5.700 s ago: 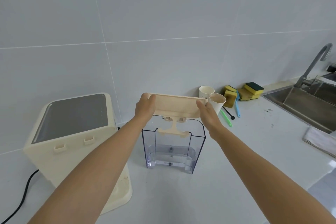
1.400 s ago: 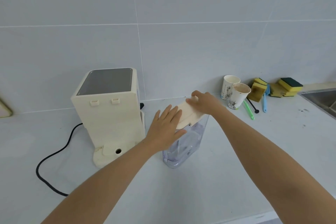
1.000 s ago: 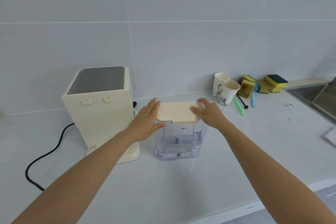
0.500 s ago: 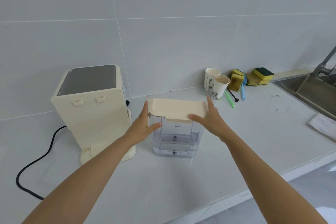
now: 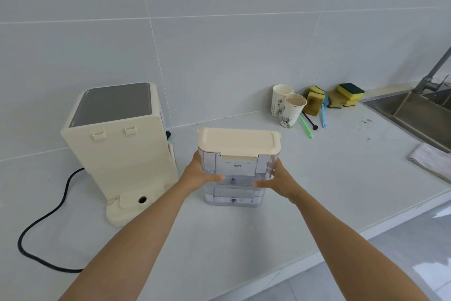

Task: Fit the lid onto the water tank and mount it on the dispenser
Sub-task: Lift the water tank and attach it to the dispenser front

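Note:
The clear water tank (image 5: 234, 182) stands upright on the white counter with the cream lid (image 5: 238, 140) seated flat on top. My left hand (image 5: 198, 176) grips the tank's left side and my right hand (image 5: 278, 180) grips its right side, thumbs across the front face. A little water shows at the tank's bottom. The cream dispenser (image 5: 119, 144) stands to the left, its back facing me with two hooks near the top and a round port in its base, apart from the tank.
A black power cord (image 5: 44, 222) loops over the counter left of the dispenser. Two paper cups (image 5: 289, 107), sponges (image 5: 341, 96) and small brushes (image 5: 323, 115) lie at the back right. A steel sink (image 5: 415, 110) and a folded cloth (image 5: 432, 161) are at the far right.
The lid went from held above the tank to seated on it. Both hands then slid down from the lid's ends to the tank's sides.

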Motion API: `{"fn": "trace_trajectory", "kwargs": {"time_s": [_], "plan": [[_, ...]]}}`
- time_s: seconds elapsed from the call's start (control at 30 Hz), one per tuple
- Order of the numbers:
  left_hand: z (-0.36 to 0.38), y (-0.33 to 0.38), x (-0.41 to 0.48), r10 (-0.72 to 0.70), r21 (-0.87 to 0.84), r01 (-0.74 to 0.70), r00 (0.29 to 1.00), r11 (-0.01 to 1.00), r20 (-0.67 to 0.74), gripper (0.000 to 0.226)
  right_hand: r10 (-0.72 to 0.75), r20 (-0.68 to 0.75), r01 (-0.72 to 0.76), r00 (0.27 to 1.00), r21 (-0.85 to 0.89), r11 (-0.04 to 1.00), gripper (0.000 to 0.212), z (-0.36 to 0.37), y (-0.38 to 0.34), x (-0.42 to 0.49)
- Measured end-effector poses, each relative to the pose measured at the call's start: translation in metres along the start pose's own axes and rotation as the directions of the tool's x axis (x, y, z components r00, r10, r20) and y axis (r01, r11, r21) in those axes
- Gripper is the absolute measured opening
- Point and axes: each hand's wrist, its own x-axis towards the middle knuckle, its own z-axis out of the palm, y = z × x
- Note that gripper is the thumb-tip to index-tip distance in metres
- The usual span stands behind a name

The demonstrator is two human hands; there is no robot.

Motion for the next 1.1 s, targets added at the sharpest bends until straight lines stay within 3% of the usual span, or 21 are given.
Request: {"fn": "trace_trajectory", "kwargs": {"time_s": [0.13,0.2,0.43,0.5,0.7,1.1], "plan": [[-0.007,0.006,0.006,-0.016,0.069,0.018,1.0,0.997,-0.024,0.097,0.021,0.0,-0.021,1.0,0.012,1.0,0.098,0.003,0.0,0.008],[-0.043,0.006,0.003,-0.013,0.078,0.023,0.991,0.997,-0.131,0.094,-0.032,0.05,0.034,0.998,-0.038,0.999,0.096,0.024,-0.03,0.027],[-0.045,0.007,-0.002,0.002,0.084,0.004,0.997,0.996,-0.074,0.117,-0.045,-0.032,0.044,0.998,-0.026,0.999,0.096,0.025,-0.021,0.029],[-0.107,-0.015,-0.033,-0.063,-0.012,0.062,0.957,0.998,-0.282,0.116,-0.142,0.159,0.155,0.977,-0.077,0.985,0.094,0.087,-0.061,0.051],[-0.098,-0.016,-0.053,-0.069,0.001,0.073,0.957,0.997,-0.282,0.089,-0.103,0.15,0.126,0.983,-0.154,0.98,0.093,0.083,-0.056,0.046],[-0.098,0.015,-0.073,-0.009,0.028,0.018,0.953,0.999,-0.301,0.075,-0.128,0.113,0.149,0.985,-0.204,0.968,0.096,0.057,-0.087,0.011]]}}
